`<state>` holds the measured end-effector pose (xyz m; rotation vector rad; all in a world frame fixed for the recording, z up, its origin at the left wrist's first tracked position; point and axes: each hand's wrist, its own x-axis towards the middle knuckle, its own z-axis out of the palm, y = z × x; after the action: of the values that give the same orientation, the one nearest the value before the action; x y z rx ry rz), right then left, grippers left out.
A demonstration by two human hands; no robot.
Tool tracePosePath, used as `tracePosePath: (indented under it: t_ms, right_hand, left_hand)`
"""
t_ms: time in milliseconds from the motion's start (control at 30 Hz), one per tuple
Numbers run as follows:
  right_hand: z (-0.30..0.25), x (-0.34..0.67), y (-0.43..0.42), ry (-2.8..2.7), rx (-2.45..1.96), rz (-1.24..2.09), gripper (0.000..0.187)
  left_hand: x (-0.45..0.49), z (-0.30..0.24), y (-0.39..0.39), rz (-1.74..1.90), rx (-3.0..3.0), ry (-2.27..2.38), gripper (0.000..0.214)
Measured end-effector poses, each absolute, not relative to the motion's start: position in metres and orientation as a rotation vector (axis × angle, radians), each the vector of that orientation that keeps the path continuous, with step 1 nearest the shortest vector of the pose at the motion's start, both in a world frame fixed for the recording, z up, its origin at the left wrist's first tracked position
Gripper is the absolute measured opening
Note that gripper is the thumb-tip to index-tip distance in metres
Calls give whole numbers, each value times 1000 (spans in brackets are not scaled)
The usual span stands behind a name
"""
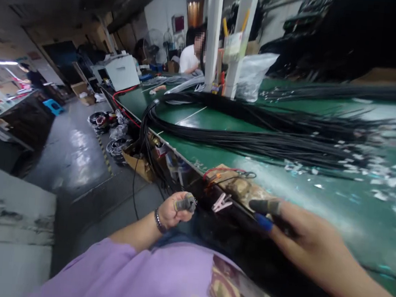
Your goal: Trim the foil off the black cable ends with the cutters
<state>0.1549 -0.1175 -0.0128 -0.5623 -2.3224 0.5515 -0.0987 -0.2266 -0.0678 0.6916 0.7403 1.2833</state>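
My left hand point(176, 209), with grey covers on its fingers, is closed in front of my body. Short bright wire ends point(194, 202) stick out at its fingertips; the rest of what it grips is hidden. Over the table's front edge reaches my right hand point(311, 235), its fingers stretched forward, a dark cover on one and a blue one on another. Just past those fingertips lies a brown, plastic-wrapped piece point(241, 186) with red and black leads. A pink clip point(221, 203) sits at the edge between my hands.
Long bundles of black cable point(253, 143) lie along the green table point(190, 116), curving over its left edge. White and light-blue scraps point(387, 181) are scattered at right. An open cardboard box point(138, 164) stands below. A person point(190, 56) is behind white posts point(212, 40).
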Motion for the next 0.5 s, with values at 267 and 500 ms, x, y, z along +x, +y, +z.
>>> tracePosePath:
  t_ms: [267,500]
  right_hand:
    - [-40,109,-182,-2391,-542,618,39]
    - [-54,92,-188,-2393,-521,646,48]
  left_hand:
    - [-93,-99,-231,1030,569,617,39]
    - [-94,-103,-227,835,553,735,44]
